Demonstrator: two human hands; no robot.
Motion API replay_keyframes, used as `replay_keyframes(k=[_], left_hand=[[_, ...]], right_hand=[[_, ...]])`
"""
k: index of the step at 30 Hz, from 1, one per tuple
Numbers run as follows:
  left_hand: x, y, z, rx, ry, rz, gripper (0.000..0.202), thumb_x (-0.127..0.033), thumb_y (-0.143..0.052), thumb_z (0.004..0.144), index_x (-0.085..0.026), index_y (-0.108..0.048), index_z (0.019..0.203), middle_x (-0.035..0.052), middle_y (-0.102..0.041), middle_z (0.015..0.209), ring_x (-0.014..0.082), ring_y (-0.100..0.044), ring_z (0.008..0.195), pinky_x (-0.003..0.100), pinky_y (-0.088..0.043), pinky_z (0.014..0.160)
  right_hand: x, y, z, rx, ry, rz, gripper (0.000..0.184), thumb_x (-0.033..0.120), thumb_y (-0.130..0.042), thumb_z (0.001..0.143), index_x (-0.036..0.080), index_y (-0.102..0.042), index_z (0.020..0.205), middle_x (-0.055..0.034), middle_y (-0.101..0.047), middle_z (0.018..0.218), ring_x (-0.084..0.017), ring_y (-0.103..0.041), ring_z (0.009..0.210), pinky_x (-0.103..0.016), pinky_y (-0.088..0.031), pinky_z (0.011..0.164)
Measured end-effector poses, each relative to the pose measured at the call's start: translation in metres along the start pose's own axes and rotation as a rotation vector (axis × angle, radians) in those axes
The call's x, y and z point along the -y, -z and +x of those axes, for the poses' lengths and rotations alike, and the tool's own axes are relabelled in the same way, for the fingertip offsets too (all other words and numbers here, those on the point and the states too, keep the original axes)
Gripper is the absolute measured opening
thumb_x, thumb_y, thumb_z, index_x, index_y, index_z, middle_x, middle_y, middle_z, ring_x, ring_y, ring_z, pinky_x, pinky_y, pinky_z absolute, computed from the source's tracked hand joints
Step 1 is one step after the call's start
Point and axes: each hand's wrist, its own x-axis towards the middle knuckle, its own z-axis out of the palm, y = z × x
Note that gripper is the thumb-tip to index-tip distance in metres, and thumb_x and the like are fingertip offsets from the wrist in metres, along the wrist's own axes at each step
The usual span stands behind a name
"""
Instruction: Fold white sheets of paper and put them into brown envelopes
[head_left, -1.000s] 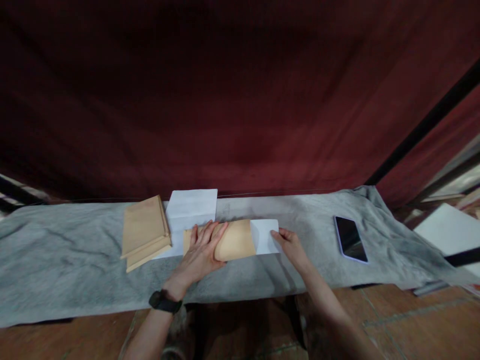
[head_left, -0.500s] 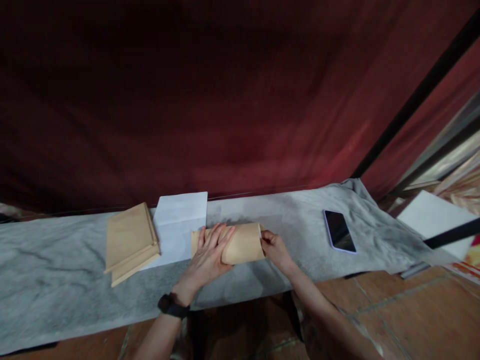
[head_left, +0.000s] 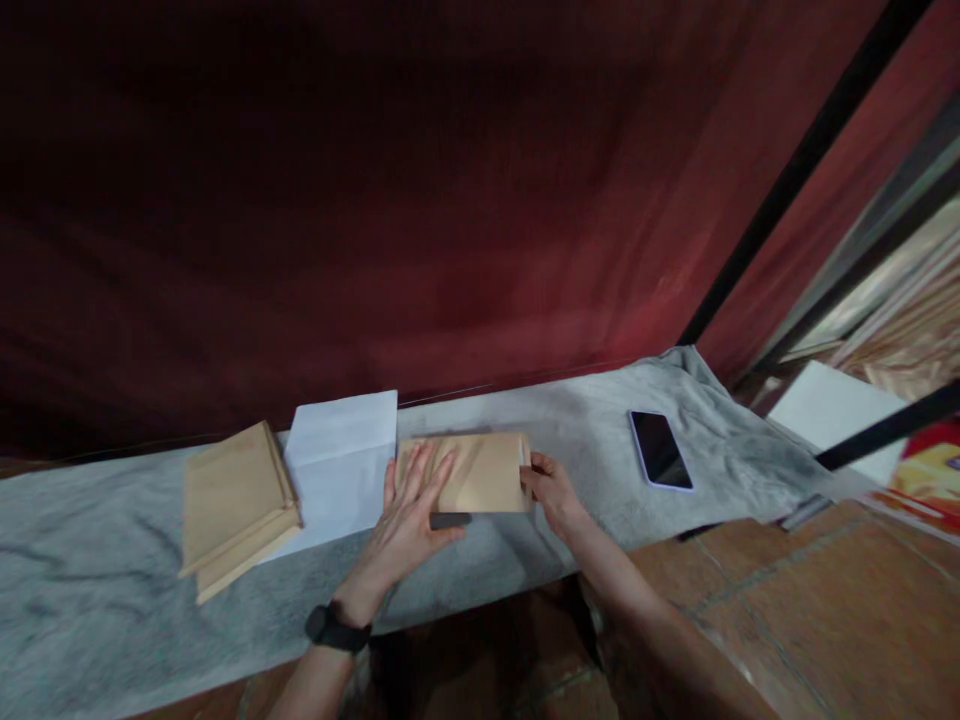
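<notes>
A tan envelope (head_left: 480, 468) lies on the grey cloth (head_left: 112, 570) in the middle of the table. My left hand (head_left: 409, 515) rests on its left half with the fingers stretched flat; a black watch is on that wrist. My right hand (head_left: 547, 490) pinches the envelope's right end, where a thin sliver of white paper shows at the opening. A white sheet of paper (head_left: 337, 470) lies just left of the envelope, partly under my left hand's side.
A stack of tan envelopes (head_left: 232, 505) sits left of the white sheet. A dark phone (head_left: 660, 450) lies face up on the cloth to the right. A red curtain hangs behind the table. A white board (head_left: 832, 415) stands at the far right.
The white paper that stuck out of the envelope's right end has gone inside almost entirely. My right hand has moved left to the envelope's end. The envelope now lies flatter.
</notes>
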Motion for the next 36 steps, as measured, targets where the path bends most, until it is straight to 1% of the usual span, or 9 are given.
replay_keyframes(k=[3,6,8,10,13,18,24,31,36], left_hand=[[-0.013,-0.007,0.001,-0.259,0.263,-0.177,0.075,-0.045,-0.062,0.091,-0.028,-0.029,0.156,0.0145,-0.027,0.162,0.0345,-0.022,0.152,0.059,-0.021,0.121],[-0.032,-0.021,0.000,-0.421,0.616,-0.596,0.055,-0.049,-0.060,0.092,-0.024,-0.048,0.140,0.0141,-0.051,0.143,0.0305,-0.046,0.138,0.052,-0.039,0.114],[-0.044,-0.031,0.000,-0.331,0.804,-1.060,0.049,-0.051,-0.065,0.088,-0.021,-0.056,0.126,0.0126,-0.065,0.122,0.0285,-0.062,0.120,0.049,-0.049,0.106],[-0.054,-0.039,0.002,-0.133,0.927,-1.519,0.043,-0.047,-0.074,0.081,-0.018,-0.061,0.110,0.0121,-0.072,0.106,0.0275,-0.071,0.104,0.046,-0.055,0.097],[-0.062,-0.045,0.006,-0.065,1.005,-1.834,0.038,-0.030,-0.085,0.071,-0.018,-0.062,0.099,0.0104,-0.075,0.105,0.0254,-0.074,0.094,0.041,-0.060,0.087],[-0.054,-0.047,0.010,-0.147,1.055,-1.784,0.032,-0.018,-0.084,0.068,-0.019,-0.064,0.092,0.0059,-0.077,0.096,0.0205,-0.075,0.085,0.031,-0.060,0.075],[-0.031,-0.039,0.012,-0.033,0.907,-1.623,0.037,-0.026,-0.084,0.064,-0.017,-0.069,0.097,0.0066,-0.076,0.091,0.0207,-0.073,0.084,0.025,-0.056,0.066],[-0.015,-0.048,0.010,-0.054,0.883,-1.295,0.074,-0.027,-0.074,0.073,-0.019,-0.045,0.141,-0.0020,-0.068,0.076,0.0158,-0.064,0.064,0.022,-0.045,0.055],[-0.008,-0.055,-0.001,-0.015,0.707,-0.954,0.065,-0.019,-0.061,0.082,-0.019,-0.044,0.145,-0.0041,-0.061,0.072,0.0128,-0.057,0.061,0.023,-0.044,0.057]], right_hand=[[0.003,0.006,0.000,-0.074,-0.048,0.110,0.022,0.036,-0.065,0.062,0.021,-0.061,0.077,-0.0015,-0.071,0.069,-0.018,-0.065,0.063,-0.026,-0.048,0.057],[0.003,0.004,-0.002,-0.120,-0.064,0.196,0.024,0.034,-0.065,0.060,0.022,-0.063,0.082,-0.0038,-0.075,0.081,-0.021,-0.069,0.075,-0.029,-0.053,0.063],[0.002,-0.002,-0.005,-0.126,-0.070,0.233,0.027,0.031,-0.065,0.059,0.023,-0.063,0.085,-0.0042,-0.076,0.088,-0.022,-0.070,0.082,-0.031,-0.055,0.069],[-0.002,-0.010,-0.011,-0.113,-0.081,0.253,0.028,0.031,-0.066,0.059,0.023,-0.064,0.086,-0.0044,-0.076,0.092,-0.022,-0.070,0.085,-0.032,-0.056,0.073],[-0.008,-0.022,-0.021,-0.066,-0.099,0.261,0.031,0.031,-0.067,0.061,0.023,-0.064,0.090,-0.0049,-0.075,0.094,-0.023,-0.069,0.087,-0.032,-0.056,0.073],[-0.007,-0.023,-0.028,-0.007,-0.107,0.183,0.034,0.036,-0.070,0.064,0.023,-0.065,0.095,-0.0029,-0.074,0.093,-0.020,-0.067,0.083,-0.031,-0.056,0.070],[0.006,-0.004,-0.024,0.106,-0.143,0.046,0.030,0.039,-0.073,0.063,0.022,-0.064,0.086,0.0011,-0.069,0.076,-0.017,-0.065,0.068,-0.030,-0.057,0.063],[0.001,0.012,-0.029,0.289,-0.338,-0.070,0.036,0.040,-0.076,0.069,0.015,-0.066,0.094,-0.0030,-0.073,0.073,-0.013,-0.064,0.055,-0.025,-0.055,0.054],[-0.005,0.010,-0.031,0.362,-0.393,-0.293,0.023,0.037,-0.066,0.080,0.017,-0.062,0.090,-0.0004,-0.070,0.069,-0.010,-0.060,0.048,-0.022,-0.052,0.048]])
